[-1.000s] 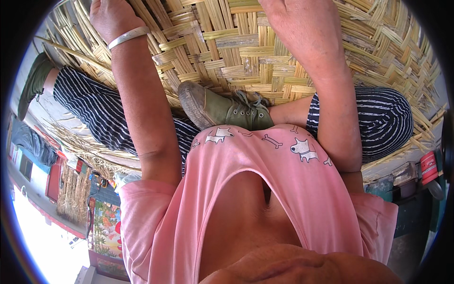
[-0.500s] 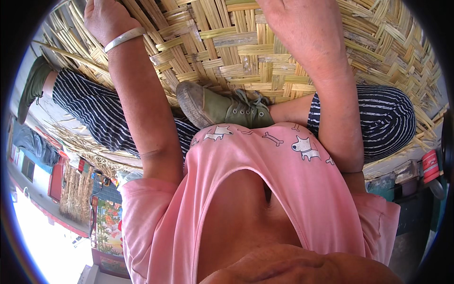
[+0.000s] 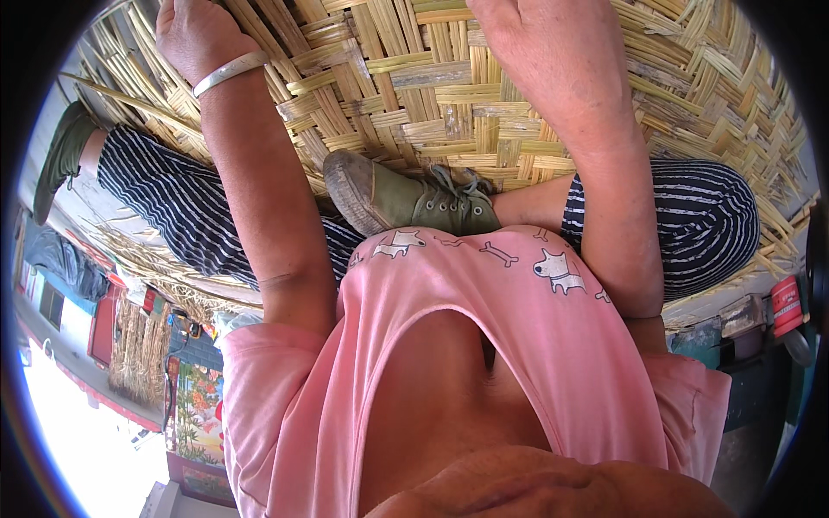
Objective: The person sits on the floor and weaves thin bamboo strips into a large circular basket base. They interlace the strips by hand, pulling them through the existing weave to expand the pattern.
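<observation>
Far left, loose strips [image 3: 131, 101] fan out of the weave near my striped trouser leg [image 3: 164, 190]; one could snag on the cloth if I shift. My left hand [image 3: 200, 39] is curled at the top edge, tips cropped, so can't tell if it's pinching a strip. Bracelet [image 3: 230, 72] on that wrist could catch a strip end. Woven mat [image 3: 445, 95] spreads between and beyond both hands, in front of me; dark, worn-looking strips in it may split if bent hard. Middle: my green shoe [image 3: 423, 203] sits against its near side, might scuff or shove the weave out of line. Right hand [image 3: 557, 60], over the mat, fingers bent, tips cropped too, grip can't tell; uneven pulling could open gaps.
</observation>
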A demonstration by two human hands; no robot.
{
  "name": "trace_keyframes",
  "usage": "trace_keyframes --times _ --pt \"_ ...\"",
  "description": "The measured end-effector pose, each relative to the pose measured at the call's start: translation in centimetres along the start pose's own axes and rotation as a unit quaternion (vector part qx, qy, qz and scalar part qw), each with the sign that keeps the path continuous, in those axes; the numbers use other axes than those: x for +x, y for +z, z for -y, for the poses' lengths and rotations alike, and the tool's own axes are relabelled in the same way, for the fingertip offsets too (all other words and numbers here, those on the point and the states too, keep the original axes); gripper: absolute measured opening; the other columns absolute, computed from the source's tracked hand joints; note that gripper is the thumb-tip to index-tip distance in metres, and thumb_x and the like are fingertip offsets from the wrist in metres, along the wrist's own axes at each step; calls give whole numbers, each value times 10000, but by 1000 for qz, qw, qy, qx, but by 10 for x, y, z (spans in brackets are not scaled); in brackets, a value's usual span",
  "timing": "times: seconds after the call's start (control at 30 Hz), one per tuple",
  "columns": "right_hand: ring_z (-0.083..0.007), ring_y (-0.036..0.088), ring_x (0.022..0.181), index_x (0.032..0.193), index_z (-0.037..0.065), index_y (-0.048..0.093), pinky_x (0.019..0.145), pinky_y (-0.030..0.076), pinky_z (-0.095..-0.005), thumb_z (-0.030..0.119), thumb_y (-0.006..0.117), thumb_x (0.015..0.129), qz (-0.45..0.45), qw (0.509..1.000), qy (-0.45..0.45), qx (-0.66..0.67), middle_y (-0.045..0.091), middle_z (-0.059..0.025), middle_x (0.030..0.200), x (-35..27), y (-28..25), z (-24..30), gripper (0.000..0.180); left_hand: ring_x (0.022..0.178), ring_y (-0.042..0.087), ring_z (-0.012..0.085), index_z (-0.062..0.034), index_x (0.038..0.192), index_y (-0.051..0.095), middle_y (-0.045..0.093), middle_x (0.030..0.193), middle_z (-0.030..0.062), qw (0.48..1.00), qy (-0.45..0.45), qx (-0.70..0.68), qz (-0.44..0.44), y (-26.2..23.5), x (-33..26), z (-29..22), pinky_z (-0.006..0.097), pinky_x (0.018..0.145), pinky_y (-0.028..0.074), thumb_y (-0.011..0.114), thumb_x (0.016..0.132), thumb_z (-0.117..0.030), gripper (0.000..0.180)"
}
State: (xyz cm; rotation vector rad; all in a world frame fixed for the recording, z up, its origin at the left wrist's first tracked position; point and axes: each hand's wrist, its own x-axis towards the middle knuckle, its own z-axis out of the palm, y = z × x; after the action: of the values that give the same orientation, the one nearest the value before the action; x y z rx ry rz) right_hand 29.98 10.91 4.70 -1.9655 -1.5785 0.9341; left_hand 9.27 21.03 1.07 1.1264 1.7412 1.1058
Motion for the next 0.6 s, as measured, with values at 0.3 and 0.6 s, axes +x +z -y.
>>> trace_keyframes --times 0.3,0.6 --pt "-332 704 741 1147 -79 595 701 569 -432 68 586 970 -29 1000 -6 -3 676 -224 855 -3 0 6 231 800 642 162 3 1239 659 683 991 75 992 -18 -76 98 -17 -2 -2 290 675 541 543 1028 -245 346" --pt "-294 684 692 1127 -76 597 657 563 -409 62 594 973 13 1000 23 11 655 -199 812 0 -7 12 207 703 595 126 -30 1162 682 646 884 44 999 -27 -17 -6 -2 2 0 278 626 518 529 1035 -256 301"
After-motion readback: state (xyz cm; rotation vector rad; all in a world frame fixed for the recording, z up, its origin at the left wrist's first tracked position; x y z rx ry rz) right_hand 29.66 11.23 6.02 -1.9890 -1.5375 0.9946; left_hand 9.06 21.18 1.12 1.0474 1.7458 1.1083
